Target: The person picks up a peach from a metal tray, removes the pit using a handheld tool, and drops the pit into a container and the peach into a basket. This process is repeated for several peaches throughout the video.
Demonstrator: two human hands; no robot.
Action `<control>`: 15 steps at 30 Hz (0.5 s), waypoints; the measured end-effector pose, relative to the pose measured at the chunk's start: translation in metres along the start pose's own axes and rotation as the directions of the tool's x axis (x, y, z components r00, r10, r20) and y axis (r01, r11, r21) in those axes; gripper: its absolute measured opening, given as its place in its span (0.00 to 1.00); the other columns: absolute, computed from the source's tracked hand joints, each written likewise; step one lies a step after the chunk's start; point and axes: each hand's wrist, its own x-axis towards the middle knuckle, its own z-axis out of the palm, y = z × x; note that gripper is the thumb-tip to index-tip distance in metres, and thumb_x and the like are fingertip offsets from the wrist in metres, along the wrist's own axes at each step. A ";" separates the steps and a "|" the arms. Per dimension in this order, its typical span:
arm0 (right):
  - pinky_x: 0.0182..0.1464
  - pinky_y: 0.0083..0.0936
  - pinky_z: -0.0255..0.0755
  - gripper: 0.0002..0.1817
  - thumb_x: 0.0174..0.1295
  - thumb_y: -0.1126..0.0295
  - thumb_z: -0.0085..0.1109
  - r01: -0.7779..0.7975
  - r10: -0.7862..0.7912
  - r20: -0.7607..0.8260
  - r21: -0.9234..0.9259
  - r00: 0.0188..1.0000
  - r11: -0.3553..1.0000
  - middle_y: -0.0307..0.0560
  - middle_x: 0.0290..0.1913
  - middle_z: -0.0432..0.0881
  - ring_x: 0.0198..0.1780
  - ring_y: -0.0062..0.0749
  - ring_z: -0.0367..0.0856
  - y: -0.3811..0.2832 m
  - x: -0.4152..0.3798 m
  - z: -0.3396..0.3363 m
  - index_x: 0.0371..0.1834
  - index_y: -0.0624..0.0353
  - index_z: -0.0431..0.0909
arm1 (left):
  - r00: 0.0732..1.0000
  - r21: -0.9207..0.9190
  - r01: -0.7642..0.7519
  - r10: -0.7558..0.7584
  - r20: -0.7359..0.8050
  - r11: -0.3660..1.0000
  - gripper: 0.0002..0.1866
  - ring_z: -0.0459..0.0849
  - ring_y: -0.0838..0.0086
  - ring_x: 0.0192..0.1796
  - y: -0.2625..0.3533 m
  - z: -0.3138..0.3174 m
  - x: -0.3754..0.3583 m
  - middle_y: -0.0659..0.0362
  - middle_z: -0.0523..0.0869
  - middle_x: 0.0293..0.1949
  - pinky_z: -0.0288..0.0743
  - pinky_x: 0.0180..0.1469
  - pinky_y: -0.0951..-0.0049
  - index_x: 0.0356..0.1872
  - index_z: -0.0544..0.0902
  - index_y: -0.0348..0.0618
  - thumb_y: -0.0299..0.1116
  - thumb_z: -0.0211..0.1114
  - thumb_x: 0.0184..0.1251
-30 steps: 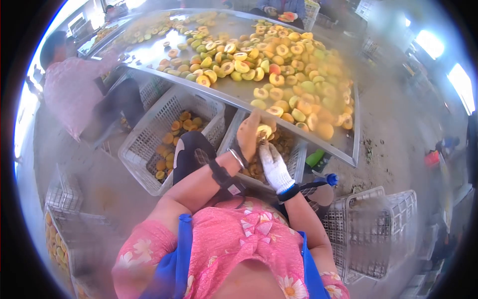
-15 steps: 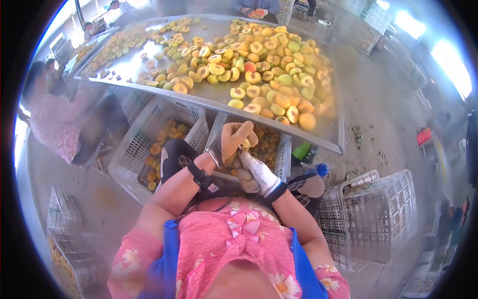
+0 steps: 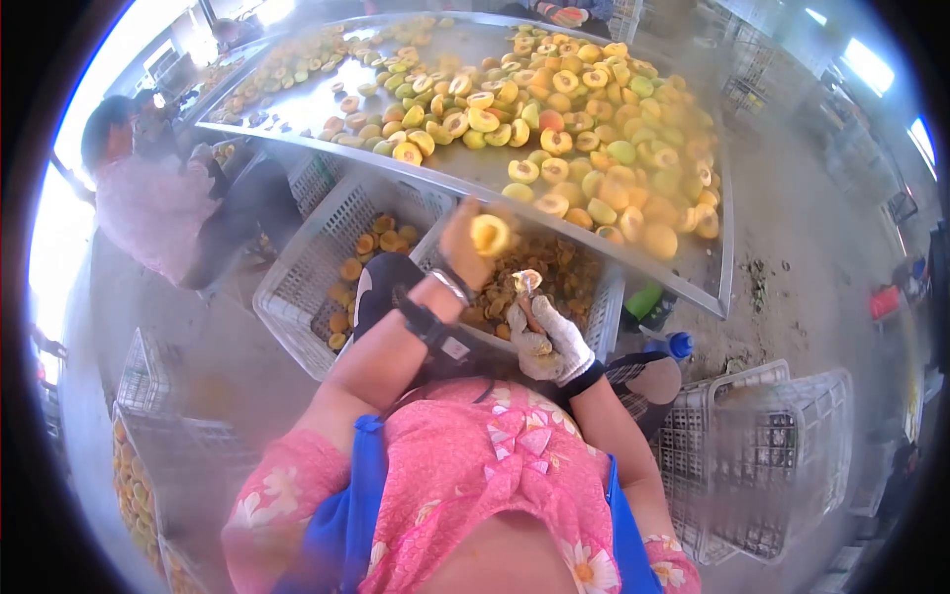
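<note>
My left hand (image 3: 469, 244), bare with a bracelet and a dark watch at the wrist, holds a hollowed yellow peach half (image 3: 489, 235) above the crates. To its right my right hand (image 3: 546, 342), in a soiled white glove, is wrapped round a small pitting tool (image 3: 527, 305), with a pale pit piece (image 3: 527, 280) at the tool's tip. Beneath both hands stands a crate (image 3: 606, 315) of brown pits and scraps. A white crate (image 3: 287, 287) at the left holds orange fruit halves. Many halved peaches (image 3: 554, 119) lie on the metal table (image 3: 386, 170) in front.
Empty-looking crates (image 3: 782, 455) stand at the right, near a blue-capped bottle (image 3: 679, 345) and a green object (image 3: 643, 300). Another person (image 3: 158, 213) sits at the left; a further person's hand (image 3: 566, 16) shows across the table. Fruit-filled crates (image 3: 134, 475) are at lower left.
My hands have moved apart. My left hand has lifted away with the peach half, while my right hand keeps the tool, now with a pit piece at its tip. The view has shifted left.
</note>
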 end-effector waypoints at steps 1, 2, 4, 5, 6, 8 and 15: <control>0.10 0.17 0.51 0.23 0.75 0.41 0.47 0.031 -0.030 -0.065 0.012 0.997 0.999 0.31 0.20 0.65 0.10 0.17 0.56 0.000 -0.002 -0.003 0.47 0.50 0.73 | 0.963 0.199 -0.243 0.212 0.164 0.949 0.19 0.87 0.67 0.41 0.015 -0.021 0.010 0.54 0.87 0.39 0.84 0.42 0.66 0.42 0.82 0.39 0.46 0.53 0.80; 0.10 0.17 0.51 0.23 0.75 0.41 0.47 0.065 -0.062 -0.131 0.021 0.989 0.998 0.31 0.20 0.66 0.10 0.16 0.56 -0.002 -0.005 -0.006 0.47 0.49 0.73 | 0.941 0.409 -0.329 0.332 0.064 0.851 0.17 0.87 0.71 0.41 0.036 -0.029 0.021 0.53 0.88 0.40 0.82 0.45 0.71 0.43 0.84 0.36 0.42 0.57 0.79; 0.11 0.17 0.52 0.23 0.75 0.41 0.48 0.079 -0.066 -0.166 0.073 0.984 0.994 0.30 0.21 0.67 0.10 0.16 0.55 -0.005 -0.007 -0.016 0.46 0.50 0.75 | 0.676 0.841 -0.516 0.680 0.283 0.163 0.12 0.85 0.72 0.44 0.061 -0.058 0.052 0.53 0.88 0.46 0.78 0.51 0.75 0.48 0.86 0.37 0.35 0.65 0.73; 0.11 0.17 0.51 0.23 0.75 0.41 0.48 0.086 -0.066 -0.243 0.070 0.968 0.994 0.30 0.21 0.67 0.10 0.16 0.55 -0.002 -0.003 -0.026 0.45 0.50 0.75 | 0.665 0.857 -0.512 0.660 0.351 0.060 0.12 0.85 0.67 0.47 0.068 -0.045 0.048 0.52 0.87 0.48 0.78 0.52 0.71 0.49 0.85 0.38 0.35 0.65 0.72; 0.11 0.17 0.51 0.23 0.75 0.41 0.49 0.090 -0.065 -0.318 0.063 0.946 0.994 0.30 0.21 0.67 0.10 0.16 0.55 -0.001 0.000 -0.035 0.44 0.50 0.75 | 0.652 0.862 -0.505 0.635 0.414 -0.044 0.13 0.86 0.63 0.49 0.075 -0.030 0.044 0.51 0.87 0.49 0.78 0.54 0.68 0.50 0.85 0.39 0.34 0.66 0.70; 0.10 0.17 0.50 0.23 0.74 0.40 0.50 0.071 -0.064 -0.386 0.003 0.920 0.997 0.30 0.19 0.66 0.10 0.16 0.54 -0.001 0.007 -0.039 0.41 0.49 0.76 | 0.648 0.794 -0.573 0.480 0.591 -0.204 0.17 0.85 0.56 0.51 0.056 0.005 0.043 0.48 0.87 0.50 0.78 0.57 0.62 0.53 0.84 0.40 0.37 0.67 0.68; 0.10 0.19 0.48 0.24 0.75 0.40 0.48 0.057 -0.105 -0.483 -0.112 0.869 0.992 0.30 0.19 0.64 0.09 0.16 0.53 -0.008 0.001 -0.049 0.41 0.49 0.74 | 0.807 0.718 -0.531 -0.010 0.591 -0.450 0.34 0.75 0.53 0.66 -0.058 0.124 0.076 0.49 0.80 0.59 0.65 0.69 0.53 0.58 0.81 0.44 0.60 0.65 0.60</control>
